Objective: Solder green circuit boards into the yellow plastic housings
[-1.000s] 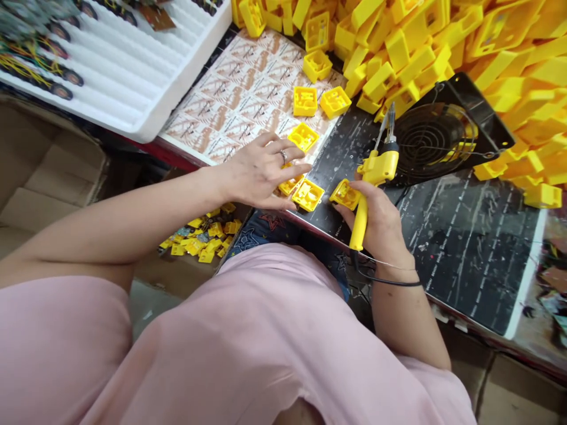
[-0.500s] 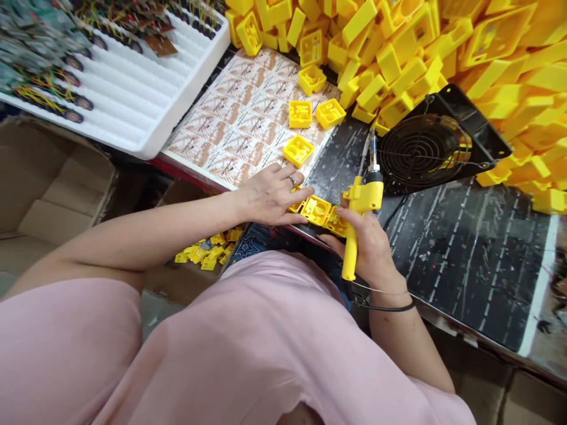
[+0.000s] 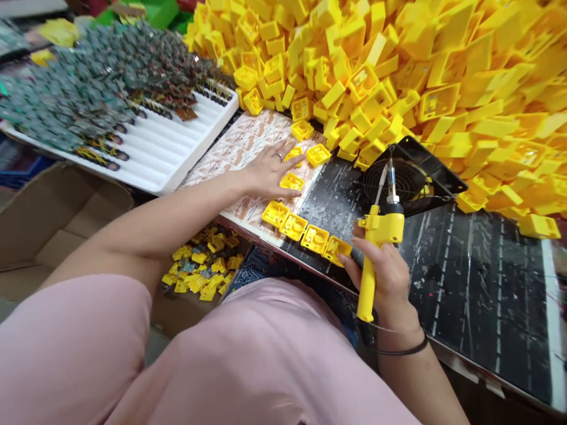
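My right hand [image 3: 390, 274] is wrapped round the handle of a yellow soldering gun [image 3: 368, 277], whose metal tip points away from me. Beside its fingertips, a row of open yellow plastic cases [image 3: 314, 238] lies along the near table edge. My left hand [image 3: 268, 171] has its fingers spread over loose yellow cases on a patterned sheet [image 3: 212, 153]. One case [image 3: 292, 182] shows between its thumb and fingers; whether they touch it I cannot tell. Another case [image 3: 318, 154] sits just beyond the fingertips.
A large heap of yellow cases [image 3: 354, 71] covers the back. A black fan [image 3: 411, 171] leans before it. At left, a white ribbed tray [image 3: 155, 159] carries many wired parts [image 3: 97, 88]. Below the table edge, a box holds yellow pieces [image 3: 208, 265].
My left hand has left the near row and reached forward, fingers spreading over the loose cases. My right hand still holds the soldering gun. The camera view has tilted up.
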A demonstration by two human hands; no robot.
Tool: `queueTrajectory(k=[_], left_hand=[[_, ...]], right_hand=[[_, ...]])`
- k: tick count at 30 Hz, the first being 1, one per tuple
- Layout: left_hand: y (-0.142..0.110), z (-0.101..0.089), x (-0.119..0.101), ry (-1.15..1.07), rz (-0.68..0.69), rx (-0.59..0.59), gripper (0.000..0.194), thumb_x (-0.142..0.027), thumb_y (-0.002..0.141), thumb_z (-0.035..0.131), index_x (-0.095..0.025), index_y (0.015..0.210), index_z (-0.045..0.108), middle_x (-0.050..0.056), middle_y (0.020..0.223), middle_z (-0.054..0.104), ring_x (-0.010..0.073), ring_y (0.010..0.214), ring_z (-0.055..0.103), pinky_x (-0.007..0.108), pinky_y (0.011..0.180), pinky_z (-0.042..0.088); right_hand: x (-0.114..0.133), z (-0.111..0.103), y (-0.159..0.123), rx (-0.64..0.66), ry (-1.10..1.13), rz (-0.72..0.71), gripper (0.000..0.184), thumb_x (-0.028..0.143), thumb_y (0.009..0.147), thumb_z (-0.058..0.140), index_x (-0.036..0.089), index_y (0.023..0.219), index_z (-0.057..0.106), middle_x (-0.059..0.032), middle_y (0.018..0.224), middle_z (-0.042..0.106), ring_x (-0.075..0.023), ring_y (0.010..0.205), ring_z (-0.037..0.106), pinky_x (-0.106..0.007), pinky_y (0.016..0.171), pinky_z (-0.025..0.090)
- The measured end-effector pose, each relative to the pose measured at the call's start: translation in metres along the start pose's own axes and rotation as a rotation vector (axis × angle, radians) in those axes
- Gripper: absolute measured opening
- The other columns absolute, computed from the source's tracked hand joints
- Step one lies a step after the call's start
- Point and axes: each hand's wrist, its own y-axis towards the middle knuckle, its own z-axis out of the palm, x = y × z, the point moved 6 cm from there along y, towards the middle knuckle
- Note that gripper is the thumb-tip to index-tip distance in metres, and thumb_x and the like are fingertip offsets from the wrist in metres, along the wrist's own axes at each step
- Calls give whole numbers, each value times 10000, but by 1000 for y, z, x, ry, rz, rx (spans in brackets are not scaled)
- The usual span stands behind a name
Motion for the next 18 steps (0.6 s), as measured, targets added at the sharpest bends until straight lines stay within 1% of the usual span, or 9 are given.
queueTrajectory(k=[2,4,8,10,12,13,15,17,18], left_hand=[[16,0,4,-19,-48,41,998,-689,931,601,-234,1715,182,147,1809,52,416,1673,29,555,1358,84],[28,0,-3,-33,-45,42,943,-680,975,532,-230,1718,167,138,1811,61,382,1680,43,521,1368,80],[44,5,-27,-35,4,22,855,-679,1013,432,-231,1707,215,132,1809,86,312,1689,49,482,1379,44],[47,6,-34,-42,18,17,830,-675,1021,407,-234,1703,231,143,1804,104,311,1689,53,514,1377,39],[47,4,-36,-48,41,-11,803,-655,1028,407,-236,1696,258,146,1797,152,319,1683,109,540,1372,73],[45,1,-34,-40,41,-43,780,-632,1030,425,-234,1686,289,141,1787,202,316,1672,165,528,1370,107],[41,-8,-23,0,-2,-126,719,-556,1024,487,-214,1648,381,132,1742,338,300,1624,294,465,1357,193],[37,-21,-3,48,-85,-190,655,-457,1011,530,-181,1601,461,136,1678,447,294,1569,378,424,1335,240],[37,-29,10,67,-131,-210,636,-414,1003,537,-167,1586,480,139,1658,473,294,1552,395,417,1327,249]], right_hand=[[-1,-2,-1,-53,14,0,370,184,922,752,218,1257,598,-102,1073,797,-215,908,782,-317,791,619],[-4,-2,-3,-107,24,5,384,152,894,772,207,1238,613,-130,1125,802,-223,941,796,-308,804,632],[-10,-2,-11,-200,27,17,410,98,872,777,221,1233,627,-98,1065,825,-206,835,814,-273,737,648],[-13,-3,-14,-226,48,21,397,91,880,763,228,1230,634,-87,1038,830,-201,787,814,-260,687,649],[-16,-4,-17,-239,71,37,373,92,886,750,232,1215,645,-82,1021,832,-215,778,816,-268,639,651],[-17,-5,-18,-249,81,50,364,93,883,752,231,1204,651,-83,1017,832,-227,776,817,-280,623,653],[-20,-6,-23,-274,109,82,354,90,867,764,226,1178,665,-93,1027,830,-253,776,818,-317,616,664],[-23,-6,-30,-293,148,123,355,78,856,766,230,1165,677,-103,1054,827,-268,781,818,-348,627,675],[-25,-5,-34,-300,160,142,359,74,854,764,237,1163,682,-101,1061,826,-270,783,818,-353,625,676]])
